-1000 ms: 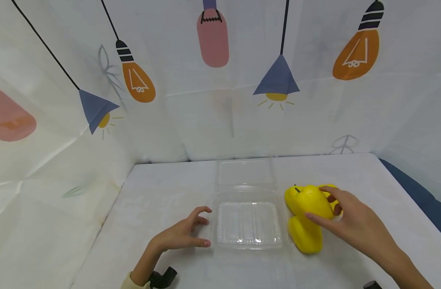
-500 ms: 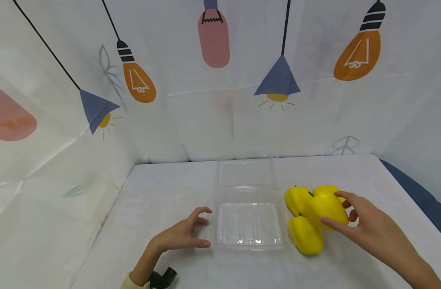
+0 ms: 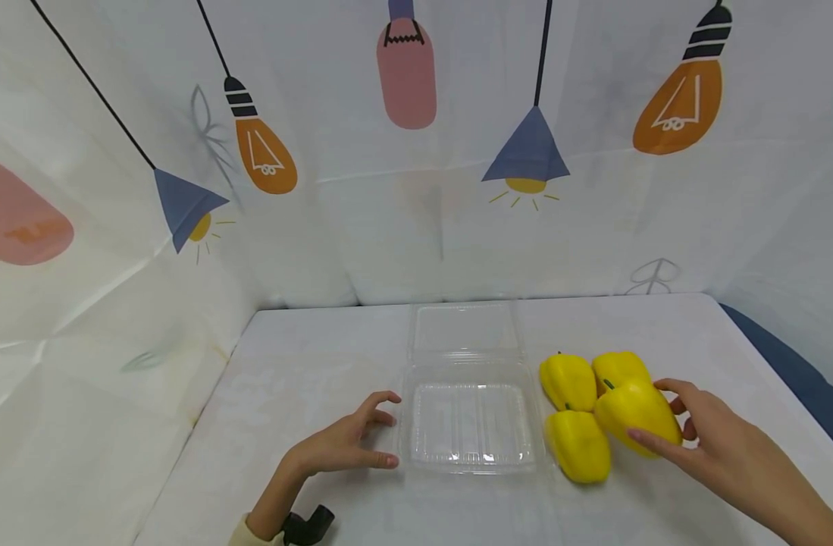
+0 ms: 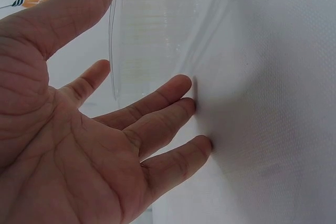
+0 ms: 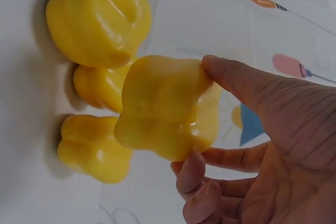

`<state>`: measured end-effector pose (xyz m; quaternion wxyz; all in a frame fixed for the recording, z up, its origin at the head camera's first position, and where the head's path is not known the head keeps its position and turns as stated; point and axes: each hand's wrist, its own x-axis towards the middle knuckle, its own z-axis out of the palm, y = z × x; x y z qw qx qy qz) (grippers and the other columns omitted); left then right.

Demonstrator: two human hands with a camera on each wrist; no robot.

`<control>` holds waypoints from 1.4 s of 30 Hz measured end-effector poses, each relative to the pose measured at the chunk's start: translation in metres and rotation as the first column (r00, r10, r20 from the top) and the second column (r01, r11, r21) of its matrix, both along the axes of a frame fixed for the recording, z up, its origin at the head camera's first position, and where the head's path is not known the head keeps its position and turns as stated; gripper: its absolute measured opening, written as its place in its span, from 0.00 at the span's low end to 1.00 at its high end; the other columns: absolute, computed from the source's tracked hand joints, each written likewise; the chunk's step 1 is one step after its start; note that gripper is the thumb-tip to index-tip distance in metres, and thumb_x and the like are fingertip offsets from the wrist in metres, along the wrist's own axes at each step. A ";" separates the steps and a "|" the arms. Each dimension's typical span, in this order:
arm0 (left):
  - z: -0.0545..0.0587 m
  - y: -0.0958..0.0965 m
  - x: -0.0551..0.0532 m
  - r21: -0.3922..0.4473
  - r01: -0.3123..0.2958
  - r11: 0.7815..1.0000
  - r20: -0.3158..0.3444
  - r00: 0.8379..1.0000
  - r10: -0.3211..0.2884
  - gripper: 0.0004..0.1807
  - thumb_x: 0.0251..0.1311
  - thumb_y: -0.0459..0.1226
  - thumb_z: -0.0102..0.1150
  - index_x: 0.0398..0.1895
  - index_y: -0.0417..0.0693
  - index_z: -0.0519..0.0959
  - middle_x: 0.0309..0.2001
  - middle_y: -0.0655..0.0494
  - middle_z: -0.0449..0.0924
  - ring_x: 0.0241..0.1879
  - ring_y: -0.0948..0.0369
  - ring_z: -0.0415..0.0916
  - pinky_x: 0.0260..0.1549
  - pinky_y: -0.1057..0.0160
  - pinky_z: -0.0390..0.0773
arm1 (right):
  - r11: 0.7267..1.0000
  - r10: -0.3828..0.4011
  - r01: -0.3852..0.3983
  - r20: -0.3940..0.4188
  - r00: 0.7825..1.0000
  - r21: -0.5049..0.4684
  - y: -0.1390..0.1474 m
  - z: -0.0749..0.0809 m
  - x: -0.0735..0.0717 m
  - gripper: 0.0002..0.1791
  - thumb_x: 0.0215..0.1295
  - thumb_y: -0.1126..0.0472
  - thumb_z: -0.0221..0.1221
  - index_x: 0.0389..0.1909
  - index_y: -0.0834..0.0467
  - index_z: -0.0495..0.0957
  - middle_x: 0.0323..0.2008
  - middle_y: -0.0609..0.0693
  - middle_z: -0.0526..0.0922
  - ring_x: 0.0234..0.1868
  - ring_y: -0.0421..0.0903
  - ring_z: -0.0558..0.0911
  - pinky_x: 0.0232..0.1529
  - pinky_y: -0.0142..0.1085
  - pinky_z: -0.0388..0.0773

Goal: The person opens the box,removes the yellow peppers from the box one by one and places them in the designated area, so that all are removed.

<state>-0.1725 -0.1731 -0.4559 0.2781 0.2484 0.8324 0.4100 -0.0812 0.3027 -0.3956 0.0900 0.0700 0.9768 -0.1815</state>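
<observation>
My right hand pinches a yellow bell pepper between thumb and fingers, its stem pointing up and left. In the right wrist view this held pepper shows its lobed bottom end, off the table. Three more yellow peppers lie on the table: one at the back left, one at the back right and one in front. My left hand rests beside a clear plastic clamshell box, fingers spread and holding nothing. In the left wrist view its fingertips are at the white table surface.
The clamshell's lid lies folded back behind its base. A white table carries everything, with a white printed curtain behind and at the left. A dark wrist mount sits at my left wrist.
My right hand has moved right and slightly toward me with the held pepper, uncovering more of the peppers on the table. The left hand stays in place.
</observation>
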 end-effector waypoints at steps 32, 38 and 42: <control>-0.003 0.000 -0.003 0.005 0.003 1.000 0.004 1.000 -0.003 0.45 0.51 0.49 0.68 0.67 0.65 0.51 0.57 0.50 0.70 0.62 0.52 0.63 0.56 0.41 0.61 | 0.999 -0.023 0.030 0.150 0.988 -0.046 0.015 -0.039 0.004 0.58 0.49 0.25 0.54 0.61 0.71 0.52 0.38 0.65 0.73 0.28 0.47 0.72 0.25 0.40 0.74; -0.003 0.002 -0.004 -0.004 0.008 1.000 -0.007 1.000 -0.008 0.45 0.51 0.49 0.68 0.67 0.66 0.50 0.57 0.51 0.71 0.61 0.52 0.64 0.56 0.41 0.62 | 0.997 -0.038 0.050 0.174 0.984 -0.063 0.014 -0.047 0.001 0.60 0.48 0.24 0.55 0.61 0.72 0.51 0.36 0.63 0.73 0.28 0.47 0.72 0.26 0.40 0.75; -0.003 0.003 -0.005 -0.005 0.009 1.000 -0.008 1.000 -0.009 0.45 0.51 0.49 0.68 0.67 0.66 0.50 0.57 0.50 0.71 0.61 0.52 0.64 0.56 0.40 0.62 | 0.997 -0.034 0.046 0.163 0.986 -0.069 0.012 -0.049 -0.001 0.60 0.47 0.24 0.56 0.61 0.72 0.51 0.37 0.62 0.74 0.29 0.47 0.73 0.27 0.42 0.76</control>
